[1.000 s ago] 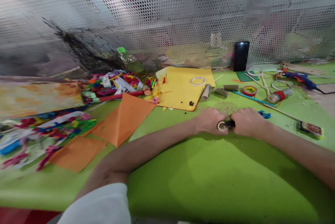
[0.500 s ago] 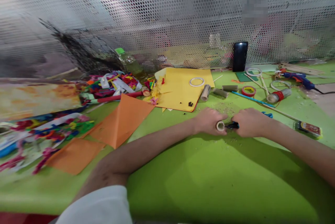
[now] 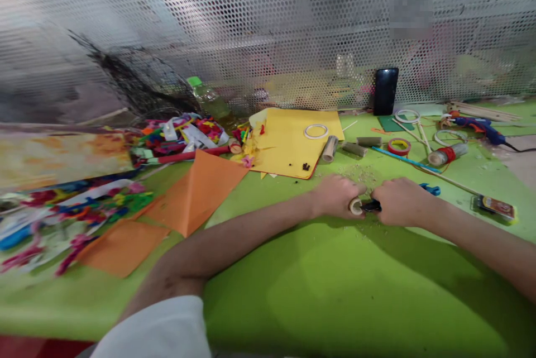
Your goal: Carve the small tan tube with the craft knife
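My left hand (image 3: 336,196) is closed round a short hollow tube (image 3: 355,206), which looks like bamboo, its pale open end facing me. My right hand (image 3: 400,201) is wrapped round a pair of pliers (image 3: 372,205). Their dark jaws meet the tube's rim, and a blue handle end sticks out behind the hand. Whether the jaws bite into the wall I cannot tell. Small pale crumbs (image 3: 355,172) are scattered on the green table (image 3: 318,285) around and below both hands.
Beyond my hands lie similar tubes (image 3: 330,148), yellow sheets (image 3: 288,140), a red tape roll (image 3: 398,147) and a blue stick (image 3: 404,159). A phone (image 3: 385,91) leans on the perforated screen. A glue gun (image 3: 481,128) is at right; orange paper (image 3: 199,190) and coloured scraps (image 3: 180,134) are left.
The jaws now sit against the tube's rim, and the tube has tipped slightly. More of the blue handle shows behind my right hand. The whole view has shifted a little.
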Tool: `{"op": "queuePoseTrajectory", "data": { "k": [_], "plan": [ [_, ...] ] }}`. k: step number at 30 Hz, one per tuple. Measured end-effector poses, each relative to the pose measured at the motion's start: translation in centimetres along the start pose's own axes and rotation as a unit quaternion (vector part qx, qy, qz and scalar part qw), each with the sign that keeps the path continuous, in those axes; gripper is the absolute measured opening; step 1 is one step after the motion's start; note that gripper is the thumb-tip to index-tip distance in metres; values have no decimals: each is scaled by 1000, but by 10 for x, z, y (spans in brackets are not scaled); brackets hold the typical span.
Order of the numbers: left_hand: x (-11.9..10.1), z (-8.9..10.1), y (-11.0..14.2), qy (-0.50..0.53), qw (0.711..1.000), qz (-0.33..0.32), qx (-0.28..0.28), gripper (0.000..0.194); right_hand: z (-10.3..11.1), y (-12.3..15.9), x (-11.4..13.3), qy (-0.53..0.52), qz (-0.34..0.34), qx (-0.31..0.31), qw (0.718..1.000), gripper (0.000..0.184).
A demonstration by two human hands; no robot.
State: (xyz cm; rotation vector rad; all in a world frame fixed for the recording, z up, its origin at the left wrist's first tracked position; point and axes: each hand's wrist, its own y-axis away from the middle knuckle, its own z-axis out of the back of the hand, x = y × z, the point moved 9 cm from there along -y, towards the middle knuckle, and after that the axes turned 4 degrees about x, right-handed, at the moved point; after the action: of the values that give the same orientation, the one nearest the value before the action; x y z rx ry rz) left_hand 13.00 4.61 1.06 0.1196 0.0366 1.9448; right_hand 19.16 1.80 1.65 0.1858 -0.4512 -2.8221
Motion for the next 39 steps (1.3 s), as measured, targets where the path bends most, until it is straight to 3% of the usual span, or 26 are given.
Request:
{"op": "queuePoseTrajectory", "data": {
  "k": [17, 39],
  "plan": [
    [4, 0, -1, 23, 999, 34, 15, 46, -4, -7, 1, -14, -41, 2, 999, 32],
    [7, -3, 3, 41, 998, 10, -40, 43, -2, -1, -7, -14, -27, -9, 1000, 30]
  ]
}}
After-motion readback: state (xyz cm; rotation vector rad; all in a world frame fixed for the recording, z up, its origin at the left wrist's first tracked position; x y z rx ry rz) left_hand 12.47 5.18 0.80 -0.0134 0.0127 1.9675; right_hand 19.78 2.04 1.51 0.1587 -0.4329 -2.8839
